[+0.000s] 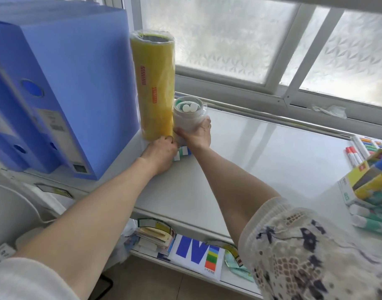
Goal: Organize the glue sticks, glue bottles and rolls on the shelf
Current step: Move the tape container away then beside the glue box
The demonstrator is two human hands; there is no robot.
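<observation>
Two hands met at the foot of the rolls: the right hand (196, 135) was curled round a white wrapped roll (189, 118) standing upright with glue sticks (190, 108) inside its core, while the left hand (162, 152), fingers bent, touched the base of the tall yellow roll (154, 83) just beside it. Both rolls stood on the white shelf (261, 161), next to blue file boxes (55, 83). More glue sticks in cartons (367, 191) lay well apart at the shelf's right end.
</observation>
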